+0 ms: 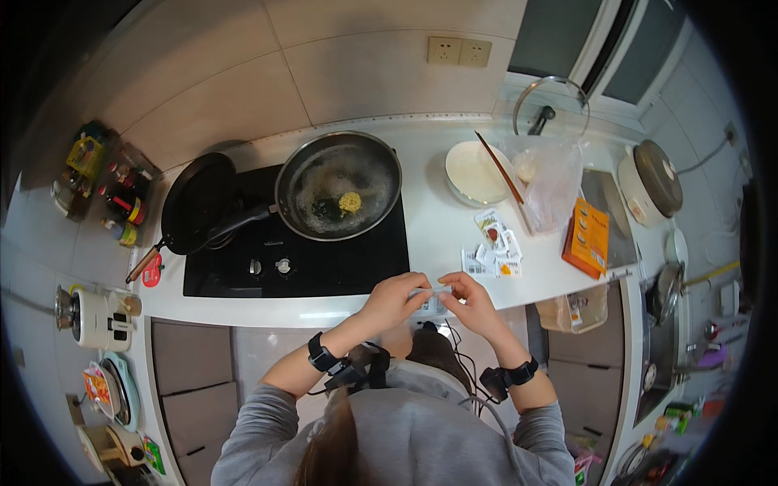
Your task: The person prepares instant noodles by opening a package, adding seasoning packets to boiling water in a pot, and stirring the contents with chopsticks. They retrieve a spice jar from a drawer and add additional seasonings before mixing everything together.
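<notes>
My left hand (399,296) and my right hand (469,300) pinch a small printed packet (431,304) between them, just over the counter's front edge. Beyond them on the white counter lie several small printed sachets (495,249). A frying pan (338,185) on the black cooktop (340,267) holds bubbling liquid with a yellow lump (350,203) and something dark green in it. Right of the cooktop stands a white bowl (477,170), with brown chopsticks (499,167) resting across its right rim. Whether the packet is torn I cannot tell.
A second black pan (199,203) stands at the cooktop's left. To the right are a clear plastic bag (553,182), an orange box (586,238), a glass lid (551,106) and a rice cooker (653,179). Bottles (124,203) stand far left. A bin (574,310) is below the counter's edge.
</notes>
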Demonstrator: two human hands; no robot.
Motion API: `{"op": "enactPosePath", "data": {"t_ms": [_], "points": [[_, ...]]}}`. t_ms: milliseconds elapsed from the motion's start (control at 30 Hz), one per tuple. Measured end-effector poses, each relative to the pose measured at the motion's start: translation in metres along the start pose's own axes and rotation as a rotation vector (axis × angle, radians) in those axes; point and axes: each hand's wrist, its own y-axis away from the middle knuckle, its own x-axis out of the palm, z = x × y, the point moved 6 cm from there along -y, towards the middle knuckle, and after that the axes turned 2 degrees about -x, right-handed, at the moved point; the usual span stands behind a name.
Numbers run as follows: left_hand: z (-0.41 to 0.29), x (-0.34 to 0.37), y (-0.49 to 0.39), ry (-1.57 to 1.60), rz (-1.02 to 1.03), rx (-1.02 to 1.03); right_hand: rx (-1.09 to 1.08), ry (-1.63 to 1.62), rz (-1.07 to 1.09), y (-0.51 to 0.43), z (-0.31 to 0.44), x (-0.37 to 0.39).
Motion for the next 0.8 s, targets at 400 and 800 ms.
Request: {"op": "enactPosePath", "data": {"t_ms": [400, 800], "points": [[-0.015, 0.01, -0.028, -0.425, -0.218, 0.067, -0.533, 0.764, 0.554, -0.067, 0.031, -0.022], [-0.032, -0.055, -0.011, -0.754, -0.314, 0.339, -0.389, 0.285, 0.835, -0.107, 0.037, 0.028]]}}
